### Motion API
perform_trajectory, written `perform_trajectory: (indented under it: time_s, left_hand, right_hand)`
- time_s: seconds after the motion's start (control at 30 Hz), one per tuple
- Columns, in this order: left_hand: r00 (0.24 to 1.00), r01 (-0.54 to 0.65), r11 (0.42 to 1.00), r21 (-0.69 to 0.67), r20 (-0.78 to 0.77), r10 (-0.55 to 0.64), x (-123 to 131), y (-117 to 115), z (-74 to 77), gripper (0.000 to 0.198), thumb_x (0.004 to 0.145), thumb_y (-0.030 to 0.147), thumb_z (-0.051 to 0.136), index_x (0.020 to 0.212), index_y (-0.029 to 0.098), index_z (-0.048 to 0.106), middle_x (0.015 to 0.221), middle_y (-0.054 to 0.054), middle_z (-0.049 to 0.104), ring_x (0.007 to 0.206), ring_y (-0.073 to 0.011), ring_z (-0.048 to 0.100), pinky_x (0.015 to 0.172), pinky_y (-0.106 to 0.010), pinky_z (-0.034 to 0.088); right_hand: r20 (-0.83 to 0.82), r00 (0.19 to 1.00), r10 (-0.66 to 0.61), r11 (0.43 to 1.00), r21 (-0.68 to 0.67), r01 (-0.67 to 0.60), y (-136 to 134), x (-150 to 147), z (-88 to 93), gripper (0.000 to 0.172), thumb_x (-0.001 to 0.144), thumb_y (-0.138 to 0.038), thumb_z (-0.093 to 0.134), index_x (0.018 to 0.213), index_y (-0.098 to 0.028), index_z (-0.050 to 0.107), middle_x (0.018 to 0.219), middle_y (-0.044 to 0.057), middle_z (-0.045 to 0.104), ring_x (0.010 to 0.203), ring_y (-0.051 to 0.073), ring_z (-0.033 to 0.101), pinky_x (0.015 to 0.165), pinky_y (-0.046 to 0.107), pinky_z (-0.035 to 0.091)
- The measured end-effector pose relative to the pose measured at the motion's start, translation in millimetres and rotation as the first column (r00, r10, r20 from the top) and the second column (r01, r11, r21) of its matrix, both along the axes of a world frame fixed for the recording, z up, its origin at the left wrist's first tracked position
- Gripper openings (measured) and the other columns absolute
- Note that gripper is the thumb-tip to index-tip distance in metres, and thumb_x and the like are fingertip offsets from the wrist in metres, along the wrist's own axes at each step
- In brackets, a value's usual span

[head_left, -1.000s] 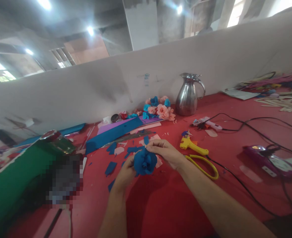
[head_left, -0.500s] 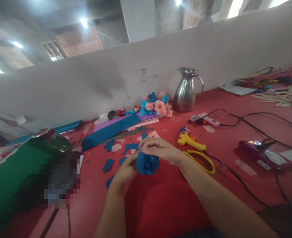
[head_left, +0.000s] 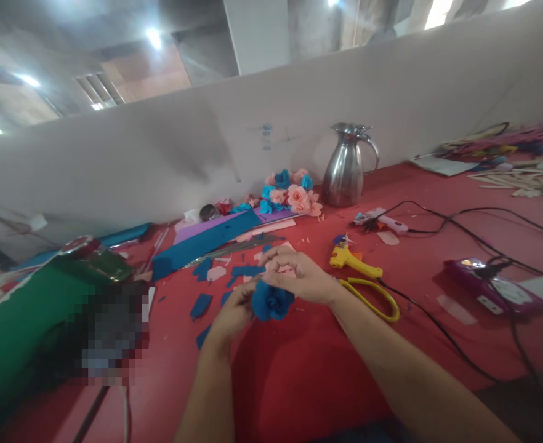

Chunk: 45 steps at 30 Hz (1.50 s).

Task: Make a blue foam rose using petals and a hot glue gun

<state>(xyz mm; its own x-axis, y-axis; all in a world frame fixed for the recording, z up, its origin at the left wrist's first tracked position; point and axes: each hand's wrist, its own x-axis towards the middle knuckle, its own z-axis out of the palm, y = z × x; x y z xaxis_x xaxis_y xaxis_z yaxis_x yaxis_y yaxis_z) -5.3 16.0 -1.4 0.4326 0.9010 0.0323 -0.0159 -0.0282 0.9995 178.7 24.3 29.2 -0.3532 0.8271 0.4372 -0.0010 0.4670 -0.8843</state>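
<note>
A blue paper flower point(head_left: 273, 301) faces me above the front middle of the red table. Its left side is held by my left hand point(head_left: 235, 311), whose fingers close behind the petals and are partly hidden. At the flower's upper edge, my right hand point(head_left: 295, 274) pinches a petal between thumb and bent fingers. Blue paper scraps point(head_left: 201, 306) and pink scraps point(head_left: 217, 273) lie on the table just beyond and left of my hands. To the right of my right hand lies a yellow glue gun point(head_left: 355, 262).
Behind stand a steel jug point(head_left: 344, 172) and a bunch of pink and blue paper flowers point(head_left: 298, 195). Dark cables run across the right side to a purple power strip point(head_left: 493, 289). A green board point(head_left: 17, 344) and a jar point(head_left: 96, 258) are at left.
My right hand's fingers have lifted slightly and curled more at the flower's upper edge. The flower has shifted and tilted a little.
</note>
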Motion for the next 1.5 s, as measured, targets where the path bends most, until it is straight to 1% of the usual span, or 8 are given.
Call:
perform_trajectory:
  time_s: [0.13, 0.3, 0.47, 0.67, 0.9, 1.23, 1.37, 1.5]
  left_hand:
    - [0.984, -0.138, 0.990, 0.039, 0.123, 0.132, 0, 2, -5.3, 0.024, 0.066, 0.014, 0.070, 0.049, 0.017, 0.053, 0.050, 0.004, 0.045, 0.049, -0.0076, 0.038, 0.051, -0.021, 0.037]
    - [0.956, -0.261, 0.962, 0.081, 0.160, 0.246, 2, 4, -6.1, 0.024, 0.063, 0.016, 0.071, 0.049, 0.016, 0.051, 0.053, 0.004, 0.045, 0.054, -0.0091, 0.043, 0.052, -0.021, 0.040]
    - [0.946, -0.284, 0.956, 0.076, 0.183, 0.267, 2, 5, -5.1, 0.026, 0.061, 0.015, 0.073, 0.050, 0.016, 0.050, 0.055, 0.004, 0.046, 0.059, -0.0095, 0.045, 0.054, -0.020, 0.041]
    - [0.952, -0.262, 0.963, 0.066, 0.184, 0.246, 1, 5, -4.8, 0.028, 0.064, 0.014, 0.072, 0.047, 0.016, 0.049, 0.053, 0.004, 0.045, 0.055, -0.0088, 0.043, 0.054, -0.020, 0.041]
    - [0.944, -0.286, 0.956, 0.060, 0.190, 0.271, 3, 4, -4.2, 0.022, 0.067, 0.028, 0.074, 0.056, 0.016, 0.060, 0.064, 0.001, 0.053, 0.060, -0.0104, 0.047, 0.056, -0.022, 0.044]
    - [0.949, -0.281, 0.956, 0.079, 0.169, 0.265, 5, 2, -0.5, 0.022, 0.064, 0.018, 0.071, 0.051, 0.016, 0.054, 0.061, 0.001, 0.054, 0.059, -0.0103, 0.047, 0.055, -0.022, 0.043]
    - [0.944, -0.288, 0.956, 0.050, 0.179, 0.276, 5, 2, -1.0, 0.023, 0.062, 0.017, 0.073, 0.051, 0.016, 0.052, 0.056, 0.003, 0.048, 0.055, -0.0086, 0.042, 0.051, -0.020, 0.039]
    - [0.932, -0.317, 0.948, -0.010, 0.180, 0.314, 7, 2, -1.0, 0.036, 0.063, 0.028, 0.074, 0.047, 0.018, 0.044, 0.056, 0.002, 0.045, 0.055, -0.0095, 0.043, 0.048, -0.021, 0.037]
  right_hand:
    - [-0.220, 0.967, -0.129, 0.984, -0.151, 0.097, 3, -2, -3.0, 0.035, 0.086, -0.053, 0.052, 0.073, -0.021, 0.060, 0.089, 0.004, 0.061, 0.085, 0.017, 0.055, 0.078, 0.030, 0.042]
    - [-0.201, 0.973, -0.118, 0.986, -0.141, 0.091, 4, -2, -5.6, 0.033, 0.084, -0.050, 0.057, 0.070, -0.020, 0.060, 0.087, 0.004, 0.059, 0.084, 0.018, 0.054, 0.077, 0.030, 0.041]
    - [-0.114, 0.990, -0.087, 0.996, -0.040, 0.083, 4, -3, -8.3, 0.022, 0.082, -0.038, 0.063, 0.069, -0.019, 0.061, 0.098, 0.007, 0.059, 0.097, 0.020, 0.055, 0.091, 0.036, 0.038]
    - [-0.105, 0.991, -0.086, 0.996, 0.011, 0.088, 3, -4, -7.0, 0.010, 0.081, -0.029, 0.063, 0.076, -0.020, 0.065, 0.099, 0.007, 0.061, 0.100, 0.021, 0.056, 0.093, 0.038, 0.038]
    - [-0.131, 0.987, -0.095, 0.995, -0.016, 0.094, 2, -5, -5.5, 0.004, 0.076, -0.024, 0.065, 0.074, -0.021, 0.066, 0.097, 0.006, 0.061, 0.096, 0.021, 0.057, 0.091, 0.038, 0.039]
    - [-0.260, 0.960, -0.104, 0.955, -0.296, 0.024, 1, -12, -6.1, 0.025, 0.078, -0.045, 0.061, 0.074, -0.021, 0.061, 0.069, -0.001, 0.054, 0.067, 0.014, 0.047, 0.063, 0.027, 0.038]
    - [-0.335, 0.938, -0.088, 0.933, -0.357, -0.040, 2, -14, -6.8, 0.027, 0.075, -0.046, 0.064, 0.067, -0.019, 0.062, 0.064, -0.002, 0.052, 0.063, 0.012, 0.045, 0.062, 0.026, 0.036]
    - [-0.407, 0.904, -0.129, 0.905, -0.422, -0.061, 3, -17, -8.6, 0.019, 0.072, -0.039, 0.065, 0.070, -0.020, 0.066, 0.066, 0.000, 0.059, 0.068, 0.015, 0.053, 0.066, 0.028, 0.040]
